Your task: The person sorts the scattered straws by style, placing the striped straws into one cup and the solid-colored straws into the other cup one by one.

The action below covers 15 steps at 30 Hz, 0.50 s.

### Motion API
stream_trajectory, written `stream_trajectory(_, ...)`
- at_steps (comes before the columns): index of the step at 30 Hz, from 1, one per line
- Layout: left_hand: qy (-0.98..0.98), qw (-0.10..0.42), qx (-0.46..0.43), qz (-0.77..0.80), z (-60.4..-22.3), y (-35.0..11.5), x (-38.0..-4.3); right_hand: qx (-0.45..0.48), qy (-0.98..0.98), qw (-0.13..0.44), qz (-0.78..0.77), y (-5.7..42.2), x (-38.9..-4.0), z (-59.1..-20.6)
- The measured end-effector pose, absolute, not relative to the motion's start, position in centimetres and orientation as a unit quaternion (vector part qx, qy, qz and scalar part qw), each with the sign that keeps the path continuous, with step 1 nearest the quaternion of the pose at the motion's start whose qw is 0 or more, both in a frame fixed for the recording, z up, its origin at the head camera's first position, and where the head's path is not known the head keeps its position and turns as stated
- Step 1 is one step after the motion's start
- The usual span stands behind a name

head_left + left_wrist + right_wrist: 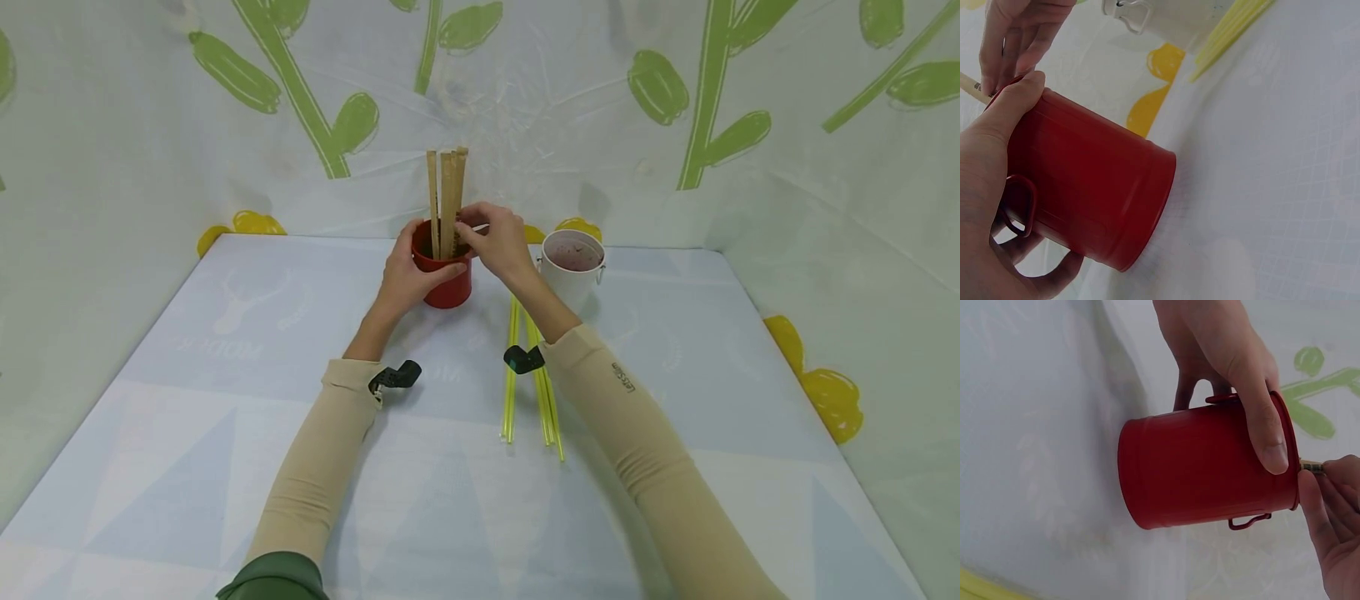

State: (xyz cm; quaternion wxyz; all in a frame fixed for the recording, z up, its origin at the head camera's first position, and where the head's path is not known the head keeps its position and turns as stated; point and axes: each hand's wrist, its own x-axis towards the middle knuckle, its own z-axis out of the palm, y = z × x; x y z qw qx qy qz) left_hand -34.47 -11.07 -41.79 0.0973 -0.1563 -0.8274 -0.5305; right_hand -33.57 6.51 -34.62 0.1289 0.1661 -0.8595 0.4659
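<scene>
A small red metal bucket point(448, 293) stands at the back of the table with several slim light-brown sticks point(447, 187) upright in it. My left hand point(405, 275) grips the bucket from the left, its thumb lying along the near side just below the rim. At the right of the rim, my right hand point(497, 237) pinches one slim stick point(1312, 467), which has dark printing, between thumb and fingers. In the left wrist view the red bucket point(1094, 181) shows a looped side handle. The lower parts of the sticks are hidden inside the bucket.
Right of my right hand stands a white bucket point(564, 283) with wire side loops. Several thin yellow-green sticks point(512, 383) lie on the table in front of it, partly behind my right forearm. A pale patterned sheet point(510, 108) rises behind the table's back edge.
</scene>
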Motion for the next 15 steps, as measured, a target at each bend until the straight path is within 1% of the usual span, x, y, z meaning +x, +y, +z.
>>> stream_trajectory(15, -0.827, 0.091, -0.154, -0.532, -41.82, -11.06, -34.47, 0.153, -0.855, 0.15, 0.472, 6.6, -33.88, -34.41)
